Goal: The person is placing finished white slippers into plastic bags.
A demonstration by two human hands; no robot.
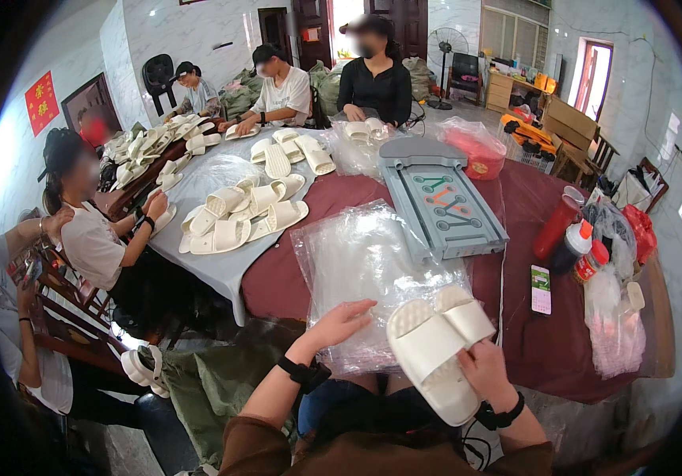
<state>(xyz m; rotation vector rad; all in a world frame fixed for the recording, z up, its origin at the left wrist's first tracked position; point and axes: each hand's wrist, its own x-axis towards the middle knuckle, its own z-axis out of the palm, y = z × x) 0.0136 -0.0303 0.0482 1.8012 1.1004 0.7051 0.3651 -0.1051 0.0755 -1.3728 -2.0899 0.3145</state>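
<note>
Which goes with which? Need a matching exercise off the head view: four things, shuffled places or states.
Things:
1. Right hand
2. Phone
3. Left hand
4. Standing fan

Places or states:
A. At the back of the room
B. Open and holding nothing, at the clear plastic bags
C. Gripping cream slippers
D. Lying on the dark red cloth, on the table's right side

Pairs: 1-C, 2-D, 3-B, 4-A
</note>
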